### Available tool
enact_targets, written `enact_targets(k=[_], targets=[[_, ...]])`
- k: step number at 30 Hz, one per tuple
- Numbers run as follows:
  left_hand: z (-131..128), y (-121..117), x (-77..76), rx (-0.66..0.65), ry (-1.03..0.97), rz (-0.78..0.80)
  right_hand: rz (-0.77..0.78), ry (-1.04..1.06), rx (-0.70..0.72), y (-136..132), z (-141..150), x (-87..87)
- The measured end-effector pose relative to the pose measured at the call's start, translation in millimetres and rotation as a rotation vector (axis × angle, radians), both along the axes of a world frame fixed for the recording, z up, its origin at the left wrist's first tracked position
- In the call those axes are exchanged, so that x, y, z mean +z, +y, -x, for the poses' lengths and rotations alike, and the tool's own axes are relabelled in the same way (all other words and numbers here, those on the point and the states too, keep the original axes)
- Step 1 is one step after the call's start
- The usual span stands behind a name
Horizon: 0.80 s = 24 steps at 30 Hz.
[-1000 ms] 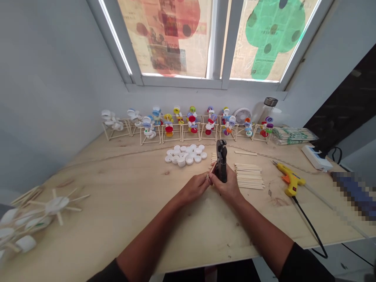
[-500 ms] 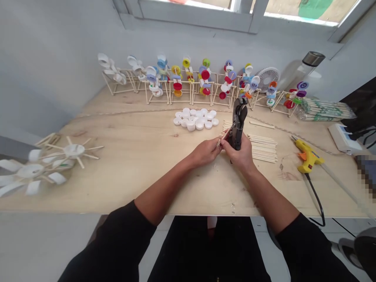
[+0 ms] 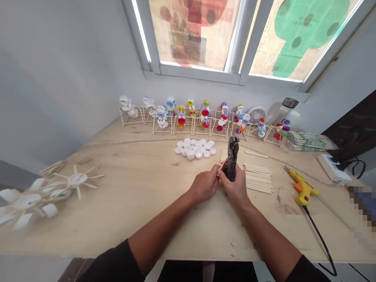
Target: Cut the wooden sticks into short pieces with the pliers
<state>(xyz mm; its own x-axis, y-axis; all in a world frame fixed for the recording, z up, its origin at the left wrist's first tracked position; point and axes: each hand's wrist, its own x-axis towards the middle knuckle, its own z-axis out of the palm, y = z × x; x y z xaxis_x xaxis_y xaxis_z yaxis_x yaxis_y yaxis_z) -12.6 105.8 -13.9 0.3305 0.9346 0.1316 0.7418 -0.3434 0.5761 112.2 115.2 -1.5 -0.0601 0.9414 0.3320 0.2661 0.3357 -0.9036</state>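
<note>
Black pliers (image 3: 232, 158) upright in right hand (image 3: 235, 186), closed firmly round grips, over middle of counter (image 3: 117, 223), toward front edge. Left hand (image 3: 204, 185) pinches thin wooden stick (image 3: 221, 167) right beside pliers head; from here I cannot tell whether stick sits in jaws. Just right of hands, stack of wooden sticks (image 3: 258, 179). Beyond hands, white bottle caps (image 3: 194, 149) in loose heap. Yellow glue gun (image 3: 302, 192) near right edge. Along back edge, row of stick frames (image 3: 202, 127) carrying coloured caps.
</note>
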Motion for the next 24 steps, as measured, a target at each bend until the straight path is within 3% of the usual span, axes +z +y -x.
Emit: enact_targets(k=[5,9,16,24], targets=[[1,0,2.7,-0.007,-0.059,0.038,-0.003,0.048,-0.013,2,1,-3.3],[6,4,5.4,-0.084,-0.301,0.082,0.016,0.081,-0.026,4,-1,-4.3],[18,12,10.0,-0.121,-0.796,0.475,0.055,0.127,-0.055,8,-4,-5.0],[17,14,6.9,-0.063,-0.887,0.523,0.042,0.133,-0.072,7,-4,-3.7]])
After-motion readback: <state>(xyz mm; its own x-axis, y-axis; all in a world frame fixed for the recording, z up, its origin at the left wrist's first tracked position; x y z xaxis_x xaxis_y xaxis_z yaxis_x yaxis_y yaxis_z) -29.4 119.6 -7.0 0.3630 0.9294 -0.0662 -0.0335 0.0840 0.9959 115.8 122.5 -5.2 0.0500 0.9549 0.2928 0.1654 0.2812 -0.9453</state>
